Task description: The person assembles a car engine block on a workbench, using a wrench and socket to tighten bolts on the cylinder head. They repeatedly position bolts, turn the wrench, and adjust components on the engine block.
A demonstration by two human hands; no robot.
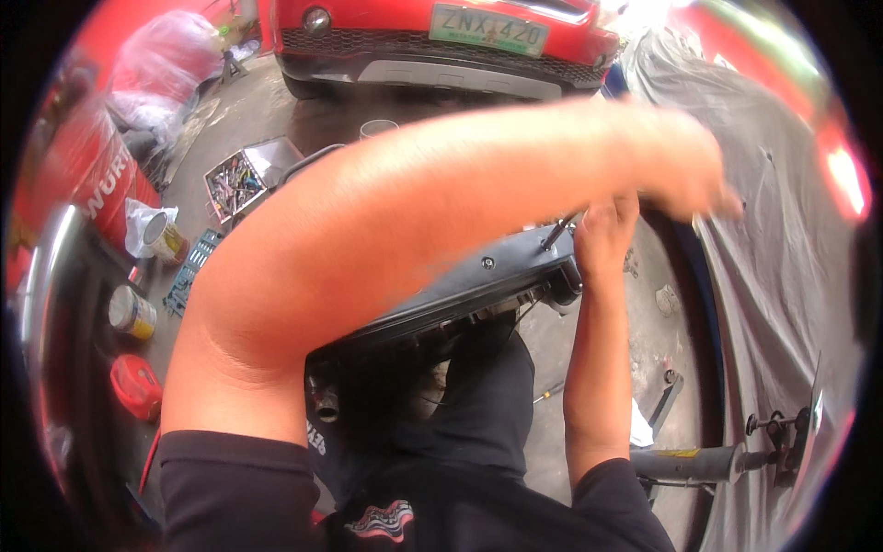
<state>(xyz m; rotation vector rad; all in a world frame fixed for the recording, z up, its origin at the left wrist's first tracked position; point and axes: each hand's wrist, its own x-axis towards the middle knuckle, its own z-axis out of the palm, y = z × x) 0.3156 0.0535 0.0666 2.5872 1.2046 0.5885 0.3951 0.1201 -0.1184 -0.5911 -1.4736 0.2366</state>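
My left arm crosses the whole middle of the view, bent at the elbow. At its end, my left hand (681, 161) is smeared by motion above and to the right of my other hand, and its fingers cannot be made out. Just below that wrist, my right hand (607, 230) is closed at the upper end of a slim dark metal rod (556, 233); the left forearm hides part of the fingers. The rod slants down to the right end of a long black engine cover (460, 290). A round bolt (488, 263) shows on top of the cover.
Ahead stands a red car (497, 69). To the left lie an open toolbox (239, 184), a teal socket tray (190, 271), tins (133, 313) and a red jug (136, 387). Grey sheeting (754, 276) hangs at right, near a dark cylinder (685, 465). A screwdriver (549, 395) lies on the floor.
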